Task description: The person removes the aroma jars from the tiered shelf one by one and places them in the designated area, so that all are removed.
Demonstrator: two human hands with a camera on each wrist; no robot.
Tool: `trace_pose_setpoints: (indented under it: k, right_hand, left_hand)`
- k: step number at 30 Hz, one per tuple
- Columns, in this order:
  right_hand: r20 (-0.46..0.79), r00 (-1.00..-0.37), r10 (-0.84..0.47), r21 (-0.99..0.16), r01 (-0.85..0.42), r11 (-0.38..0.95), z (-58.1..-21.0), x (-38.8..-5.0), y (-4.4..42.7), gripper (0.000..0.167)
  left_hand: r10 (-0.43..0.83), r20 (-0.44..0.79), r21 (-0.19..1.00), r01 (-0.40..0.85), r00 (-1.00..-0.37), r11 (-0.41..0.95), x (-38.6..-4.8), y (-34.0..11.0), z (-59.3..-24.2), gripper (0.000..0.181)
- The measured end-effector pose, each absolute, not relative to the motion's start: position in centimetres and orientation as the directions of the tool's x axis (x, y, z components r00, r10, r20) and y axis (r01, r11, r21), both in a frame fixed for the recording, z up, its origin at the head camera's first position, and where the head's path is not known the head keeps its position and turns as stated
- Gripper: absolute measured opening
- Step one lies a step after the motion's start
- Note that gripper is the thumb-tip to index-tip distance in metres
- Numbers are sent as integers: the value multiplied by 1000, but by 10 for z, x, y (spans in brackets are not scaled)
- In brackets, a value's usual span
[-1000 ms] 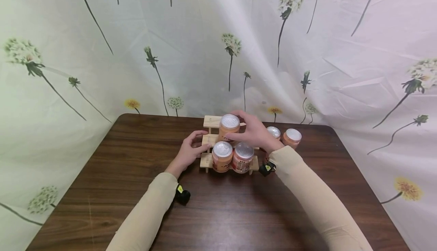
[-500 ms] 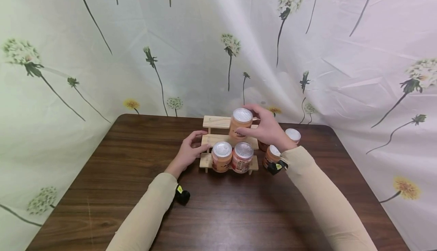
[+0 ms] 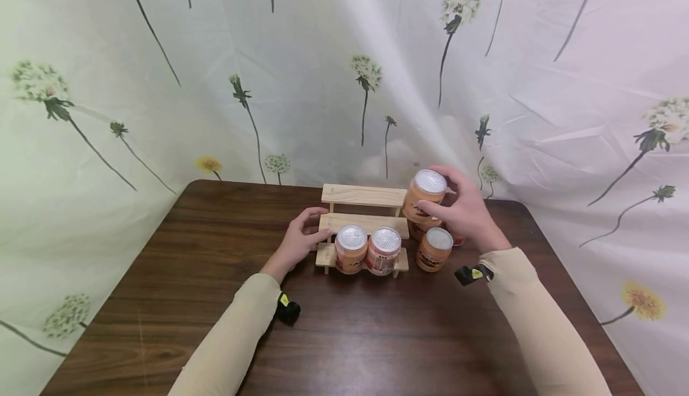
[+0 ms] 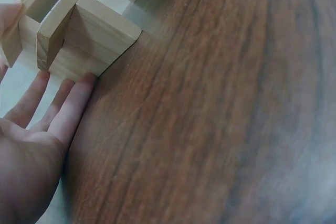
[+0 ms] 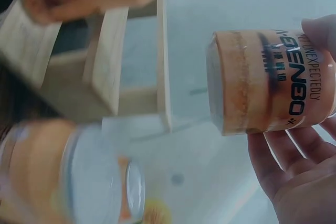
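Note:
A three-step wooden display rack (image 3: 366,195) stands near the back of the table. At its left end, my left hand (image 3: 297,239) holds it with thumb and fingers about the middle shelf's end; in the left wrist view the fingers (image 4: 73,106) touch the side panel. My right hand (image 3: 465,209) grips an orange jar (image 3: 424,198) with a silvery lid, raised just right of the rack. Dark lettering shows on this held jar (image 5: 268,82) in the right wrist view. Two more lidded jars, one orange (image 3: 351,253) and one pinkish (image 3: 383,258), stand on the lowest shelf.
Right of the rack, an orange jar (image 3: 433,252) stands on the brown wooden table (image 3: 344,336). Behind it are another jar (image 3: 421,230), partly hidden under the held one, and a reddish one (image 3: 458,241), mostly covered by my hand. A flowered curtain (image 3: 301,85) hangs behind.
My right hand has carried the orange jar rightward, from over the middle shelf to beyond the rack's right end. My left hand has stayed at the rack's left end.

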State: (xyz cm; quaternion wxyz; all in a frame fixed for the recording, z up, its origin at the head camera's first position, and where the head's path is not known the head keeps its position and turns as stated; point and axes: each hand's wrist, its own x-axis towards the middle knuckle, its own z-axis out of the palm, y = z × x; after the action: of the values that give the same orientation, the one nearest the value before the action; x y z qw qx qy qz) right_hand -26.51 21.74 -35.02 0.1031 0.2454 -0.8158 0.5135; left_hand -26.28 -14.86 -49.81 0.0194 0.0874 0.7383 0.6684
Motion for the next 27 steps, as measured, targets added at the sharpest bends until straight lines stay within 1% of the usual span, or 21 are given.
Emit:
trace_pose_setpoints:
  k: [3,9,15,20,27]
  right_hand:
    - [440,-861,-257,-776,-508,374,-353,-263,235,60]
    - [482,-859,-175,-780,-511,361,-357,-254,265,64]
    - [486,-869,-88,-762,-471,444,-364,-242,292,66]
    - [485,-872,-60,-757,-453,471,-372,-237,310,68]
    - [482,-874,-58,-743,-443,502,-385,-229,323,66]
  left_hand:
    - [150,88,991,102,-985,90,-263,-149,-498,48]
    - [152,89,991,103,-984,85,-265,-149,-500,48]
    - [159,82,992,97,-984,84,-264,-147,-501,49]
    - [156,78,991,93,-985,91,-264,-147,-500,49]
    - [161,76,991,92,-984,97,-262,-147,-498,49]
